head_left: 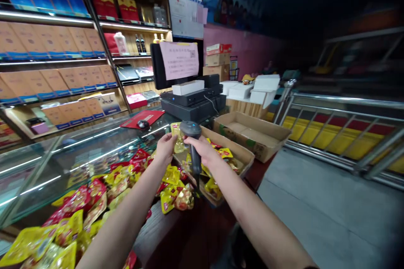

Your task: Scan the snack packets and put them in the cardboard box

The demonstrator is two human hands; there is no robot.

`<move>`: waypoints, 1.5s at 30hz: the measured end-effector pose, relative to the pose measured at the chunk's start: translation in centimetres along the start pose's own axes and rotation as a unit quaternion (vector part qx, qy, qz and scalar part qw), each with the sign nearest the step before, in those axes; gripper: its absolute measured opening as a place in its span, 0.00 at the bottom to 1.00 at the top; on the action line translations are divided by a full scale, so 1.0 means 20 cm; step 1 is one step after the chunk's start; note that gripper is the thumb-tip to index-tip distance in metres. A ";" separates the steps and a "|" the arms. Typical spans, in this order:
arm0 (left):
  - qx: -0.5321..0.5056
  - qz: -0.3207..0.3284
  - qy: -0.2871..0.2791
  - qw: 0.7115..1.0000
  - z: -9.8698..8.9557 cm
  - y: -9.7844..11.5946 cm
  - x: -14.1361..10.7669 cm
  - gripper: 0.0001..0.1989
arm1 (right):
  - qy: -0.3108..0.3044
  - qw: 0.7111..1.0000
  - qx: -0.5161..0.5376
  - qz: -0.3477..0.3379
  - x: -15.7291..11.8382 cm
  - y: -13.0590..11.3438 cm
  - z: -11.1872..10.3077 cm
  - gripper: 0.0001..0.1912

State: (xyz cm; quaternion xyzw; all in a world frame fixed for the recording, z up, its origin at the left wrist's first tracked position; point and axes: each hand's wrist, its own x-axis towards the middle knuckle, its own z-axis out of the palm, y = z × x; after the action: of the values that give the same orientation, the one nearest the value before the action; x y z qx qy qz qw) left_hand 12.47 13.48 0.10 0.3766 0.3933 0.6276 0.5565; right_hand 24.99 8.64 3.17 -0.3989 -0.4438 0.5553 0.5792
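Observation:
In my right hand (203, 150) is a dark barcode scanner (195, 157), its head up and its handle pointing down. My left hand (166, 147) pinches a yellow snack packet (178, 139) by its left edge, just beside the scanner's head. Below and behind the scanner lies a shallow cardboard box (244, 159) with several yellow and red packets in it. Many more packets (118, 185) are heaped on the counter, spreading from under my left arm to the near left. The packet's far side is partly hidden by the scanner.
A second cardboard box (268, 145) stands to the right of the first. Behind them are a monitor (158, 67) with a pink sheet, a black cash drawer (189, 107) and a mouse (143, 124). Stocked shelves rise at left; a metal railing (341, 134) stands at right.

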 end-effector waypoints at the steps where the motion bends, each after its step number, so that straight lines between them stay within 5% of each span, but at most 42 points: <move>1: 0.006 -0.008 0.000 1.000 0.09 -0.05 0.02 0.19 | 0.021 1.000 0.003 0.002 0.02 -0.02 -0.09 0.09; 5: 0.019 -0.024 0.008 1.000 0.33 -0.19 0.05 0.23 | 0.107 0.993 0.041 0.015 0.03 -0.08 -0.36 0.09; 9: 0.031 -0.027 -0.001 0.999 0.33 -0.24 0.03 0.22 | 0.121 0.988 0.082 0.050 -0.01 -0.08 -0.43 0.10; 14: 0.059 -0.011 0.030 0.998 0.04 -0.14 -0.06 0.24 | 0.056 0.994 0.057 0.073 -0.05 0.00 -0.25 0.10; 23: 0.161 0.012 0.053 0.986 -0.74 0.25 -0.48 0.26 | -0.114 0.981 0.020 0.157 -0.26 0.27 0.39 0.09; 28: 0.365 0.019 0.053 0.929 -1.05 0.37 -0.74 0.22 | -0.184 0.961 0.005 0.207 -0.42 0.46 0.63 0.06; 33: 0.636 0.042 0.096 0.764 -1.18 0.36 -0.90 0.13 | -0.176 0.958 -0.032 0.223 -0.53 0.60 0.69 0.07; 36: 0.695 0.028 0.073 0.715 -1.20 0.32 -0.93 0.13 | -0.171 0.958 -0.022 0.228 -0.57 0.64 0.69 0.10; 40: 0.709 0.018 0.049 0.704 -1.18 0.29 -0.91 0.13 | -0.164 0.961 -0.002 0.223 -0.59 0.67 0.70 0.09; 45: 0.634 0.035 0.065 0.770 -1.14 0.29 -0.86 0.14 | -0.144 0.969 0.030 0.200 -0.56 0.63 0.72 0.08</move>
State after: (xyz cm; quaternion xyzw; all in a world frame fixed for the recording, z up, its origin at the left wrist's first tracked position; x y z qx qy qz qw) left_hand -9.02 -5.81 -4.54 0.6159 0.7234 0.2779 0.1419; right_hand 7.71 -2.12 -5.54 -0.3778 -0.4169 0.7247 0.3978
